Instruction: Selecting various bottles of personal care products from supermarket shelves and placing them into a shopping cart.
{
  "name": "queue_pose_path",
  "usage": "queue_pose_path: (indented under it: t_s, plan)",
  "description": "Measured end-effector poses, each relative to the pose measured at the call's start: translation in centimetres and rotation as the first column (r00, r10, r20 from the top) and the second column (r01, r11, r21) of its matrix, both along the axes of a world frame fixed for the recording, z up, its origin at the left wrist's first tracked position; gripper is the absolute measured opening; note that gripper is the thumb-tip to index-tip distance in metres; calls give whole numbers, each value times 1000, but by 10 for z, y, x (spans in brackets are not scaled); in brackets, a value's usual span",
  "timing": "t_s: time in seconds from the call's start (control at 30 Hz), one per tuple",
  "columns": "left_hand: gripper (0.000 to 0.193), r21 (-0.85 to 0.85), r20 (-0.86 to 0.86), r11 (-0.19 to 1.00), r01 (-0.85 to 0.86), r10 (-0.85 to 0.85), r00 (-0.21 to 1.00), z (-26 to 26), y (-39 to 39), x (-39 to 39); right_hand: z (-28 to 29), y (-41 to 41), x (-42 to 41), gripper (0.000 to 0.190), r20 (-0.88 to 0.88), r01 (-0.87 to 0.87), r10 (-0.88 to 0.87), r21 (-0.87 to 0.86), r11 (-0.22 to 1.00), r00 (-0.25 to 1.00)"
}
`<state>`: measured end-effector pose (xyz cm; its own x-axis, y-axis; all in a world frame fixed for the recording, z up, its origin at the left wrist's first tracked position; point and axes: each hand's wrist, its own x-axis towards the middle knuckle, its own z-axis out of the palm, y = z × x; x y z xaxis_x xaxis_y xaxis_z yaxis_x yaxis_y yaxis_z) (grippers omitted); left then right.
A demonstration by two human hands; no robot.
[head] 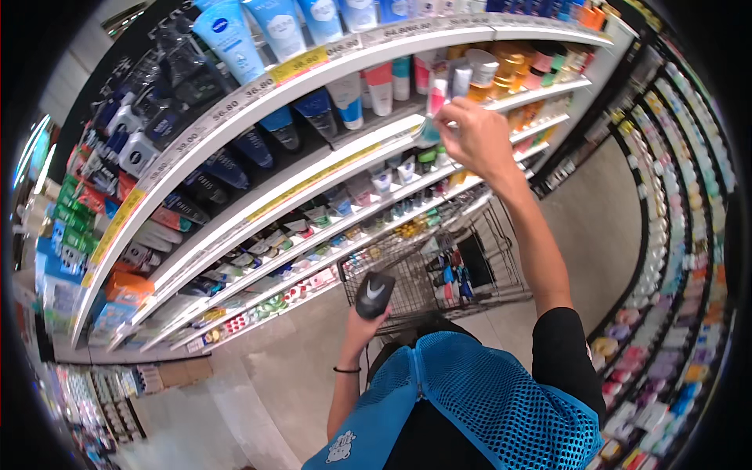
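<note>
My left hand (pixel 363 329), low in front of the blue mesh vest, grips a black handheld barcode scanner (pixel 375 295), its head tilted upward. My right hand (pixel 473 136) is raised to the shelf, fingers bent and pinched together near a pink-and-white tube (pixel 437 94); whether the fingertips hold something small cannot be told. A teal item (pixel 429 134) shows just below those fingers, partly hidden. White-capped and amber jars (pixel 483 67) stand behind and to the right of the hand. Blue and white squeeze tubes (pixel 346 103) line the same shelf to the left.
A wire shopping cart (pixel 399 288) holding several items stands beyond the scanner, beside the lower shelves. White shelf edges with price strips (pixel 235 106) curve across the view. Blue tubes (pixel 229 41) stand on the upper shelf. Another stocked shelf (pixel 658 235) curves along the right, past the grey floor.
</note>
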<state>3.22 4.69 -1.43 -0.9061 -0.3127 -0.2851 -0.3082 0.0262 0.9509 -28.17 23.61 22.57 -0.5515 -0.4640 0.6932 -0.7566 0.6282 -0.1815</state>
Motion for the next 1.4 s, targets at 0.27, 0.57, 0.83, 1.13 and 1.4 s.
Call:
queue_pose_path:
  t_s: [0.27,0.57,0.83,1.13,1.4]
  plan:
    - [42,-82,-107,884,460,-467,878,46,3,-60,-77,28,124,11,529,52,-100,105,993,842]
    - [40,36,14,848,529,-530,848,-14,8,-5,-250,80,151,16,762,216,-222,111,970,608]
    - [39,-122,394,955,272,-205,896,-7,-18,48,-483,83,158,17,780,435,-548,398,807,303]
    - [16,-107,590,992,69,7,807,0,28,62,-600,88,155,16,810,407,-578,497,766,98]
    - [21,-28,684,997,69,-31,729,-8,71,49,-632,113,166,16,839,300,-541,501,812,65]
